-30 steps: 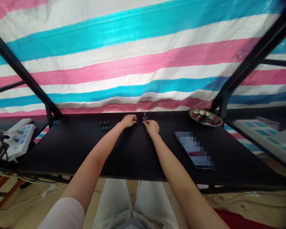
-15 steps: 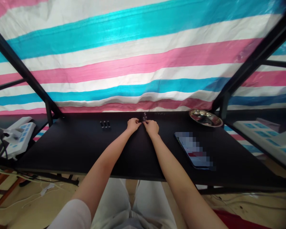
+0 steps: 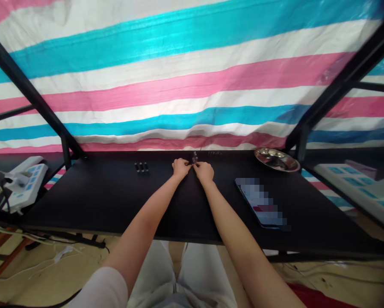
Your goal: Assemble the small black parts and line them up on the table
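Note:
My left hand [image 3: 181, 167] and my right hand [image 3: 204, 171] meet almost fingertip to fingertip near the far edge of the black table [image 3: 115, 201]. Both are closed in a pinch; whatever lies between the fingers is too small and dark to make out. Just beyond my right fingertips stands a cluster of small pale-tipped cylinders [image 3: 195, 157]. Left of my left hand, three short black cylinders with whitish ends [image 3: 141, 167] stand in a row. A row of tiny items [image 3: 215, 153], too small to name, lies by the back edge.
At the back right is a round shiny metal dish [image 3: 277, 159]. A phone [image 3: 259, 203] with a blurred-out screen lies in front of it. Power strips [image 3: 30, 188] with cables sit on the left. Black frame bars and a striped sheet [image 3: 179, 94] stand behind the table.
My left hand has shifted very slightly to the right, closer to my right hand. My right hand stays almost in place, and the things on the table look the same.

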`<action>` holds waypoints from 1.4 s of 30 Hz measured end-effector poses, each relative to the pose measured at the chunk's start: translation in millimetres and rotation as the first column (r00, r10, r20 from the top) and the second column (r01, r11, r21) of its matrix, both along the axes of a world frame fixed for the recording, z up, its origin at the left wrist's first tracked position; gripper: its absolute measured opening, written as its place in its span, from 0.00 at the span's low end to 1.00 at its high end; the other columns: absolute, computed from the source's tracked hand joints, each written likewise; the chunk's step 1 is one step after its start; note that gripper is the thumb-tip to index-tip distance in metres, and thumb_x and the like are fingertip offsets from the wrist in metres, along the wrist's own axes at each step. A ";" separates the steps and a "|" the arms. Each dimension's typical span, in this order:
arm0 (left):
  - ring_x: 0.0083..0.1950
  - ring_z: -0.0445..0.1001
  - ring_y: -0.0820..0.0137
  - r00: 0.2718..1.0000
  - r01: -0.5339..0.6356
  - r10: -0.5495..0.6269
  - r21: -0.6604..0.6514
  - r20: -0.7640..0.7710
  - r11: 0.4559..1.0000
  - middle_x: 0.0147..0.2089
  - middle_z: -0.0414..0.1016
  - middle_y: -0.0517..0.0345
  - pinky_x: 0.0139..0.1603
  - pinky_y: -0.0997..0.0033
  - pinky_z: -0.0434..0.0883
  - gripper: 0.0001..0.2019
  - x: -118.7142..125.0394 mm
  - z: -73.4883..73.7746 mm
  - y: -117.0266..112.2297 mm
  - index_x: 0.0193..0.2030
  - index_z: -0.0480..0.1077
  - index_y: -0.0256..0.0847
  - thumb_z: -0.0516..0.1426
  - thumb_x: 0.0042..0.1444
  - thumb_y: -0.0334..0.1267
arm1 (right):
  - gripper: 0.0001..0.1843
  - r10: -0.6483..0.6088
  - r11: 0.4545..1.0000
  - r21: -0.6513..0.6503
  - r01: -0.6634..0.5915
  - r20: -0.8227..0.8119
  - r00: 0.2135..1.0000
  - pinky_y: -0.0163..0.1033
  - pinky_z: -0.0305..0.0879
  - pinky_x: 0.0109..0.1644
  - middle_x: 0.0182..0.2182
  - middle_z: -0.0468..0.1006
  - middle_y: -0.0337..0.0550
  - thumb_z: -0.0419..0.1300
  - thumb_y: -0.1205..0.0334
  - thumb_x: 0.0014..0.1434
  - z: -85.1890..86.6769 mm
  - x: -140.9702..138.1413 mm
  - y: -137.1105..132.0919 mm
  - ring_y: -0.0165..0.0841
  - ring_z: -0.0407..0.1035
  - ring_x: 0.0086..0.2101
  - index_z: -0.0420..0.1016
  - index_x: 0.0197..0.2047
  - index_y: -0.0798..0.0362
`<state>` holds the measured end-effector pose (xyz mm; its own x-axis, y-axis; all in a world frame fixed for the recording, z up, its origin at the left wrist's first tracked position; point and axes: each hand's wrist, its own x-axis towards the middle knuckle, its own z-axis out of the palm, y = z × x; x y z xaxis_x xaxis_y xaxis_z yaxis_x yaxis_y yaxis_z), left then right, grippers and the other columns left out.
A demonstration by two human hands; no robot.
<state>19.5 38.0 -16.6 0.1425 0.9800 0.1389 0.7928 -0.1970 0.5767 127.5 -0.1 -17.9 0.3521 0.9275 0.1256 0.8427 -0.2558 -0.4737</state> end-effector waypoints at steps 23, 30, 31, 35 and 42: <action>0.53 0.61 0.60 0.945 0.216 -0.138 0.247 -0.298 0.945 0.47 0.69 0.53 0.52 0.58 0.55 0.12 -113.9 75.0 -25.2 0.42 0.72 0.44 0.56 0.50 0.39 | 0.21 -0.035 0.978 0.195 0.079 -0.219 0.975 0.38 0.61 0.39 0.31 0.77 0.48 0.49 0.49 0.55 -1.3 -2.2 -11.6 0.37 0.70 0.34 0.76 0.40 0.54; 0.56 0.56 0.51 0.854 0.139 -0.081 0.077 -0.513 0.987 0.50 0.66 0.48 0.53 0.52 0.52 0.16 -183.5 102.9 -19.1 0.41 0.73 0.42 0.63 0.42 0.37 | 0.21 -0.049 0.935 0.320 0.154 -0.314 0.948 0.37 0.60 0.39 0.29 0.76 0.48 0.47 0.52 0.55 -5.0 -2.5 -13.5 0.36 0.69 0.32 0.75 0.38 0.57; 0.56 0.56 0.51 0.851 0.132 -0.076 0.071 -0.519 0.989 0.51 0.66 0.49 0.53 0.52 0.52 0.16 -185.7 100.4 -19.8 0.40 0.73 0.42 0.63 0.41 0.37 | 0.21 -0.061 0.930 0.325 0.174 -0.328 0.943 0.37 0.60 0.39 0.28 0.76 0.48 0.47 0.53 0.55 -4.6 -2.9 -15.0 0.36 0.68 0.31 0.74 0.39 0.58; 0.55 0.57 0.53 0.850 0.112 -0.053 0.082 -0.524 0.990 0.51 0.66 0.50 0.53 0.53 0.52 0.13 -183.7 86.2 -22.3 0.38 0.73 0.42 0.62 0.42 0.39 | 0.20 -0.076 0.918 0.339 0.207 -0.362 0.929 0.37 0.60 0.40 0.27 0.75 0.46 0.48 0.55 0.53 -2.3 -2.8 -24.0 0.36 0.68 0.31 0.72 0.42 0.58; 0.50 0.63 0.57 0.925 0.088 -0.005 0.202 -0.380 0.975 0.42 0.71 0.49 0.50 0.56 0.54 0.05 -165.2 77.4 -25.8 0.25 0.73 0.39 0.57 0.49 0.33 | 0.19 -0.004 0.842 0.479 0.249 -0.457 0.890 0.36 0.62 0.38 0.29 0.73 0.46 0.45 0.57 0.55 6.9 -14.6 -43.9 0.32 0.66 0.29 0.70 0.41 0.59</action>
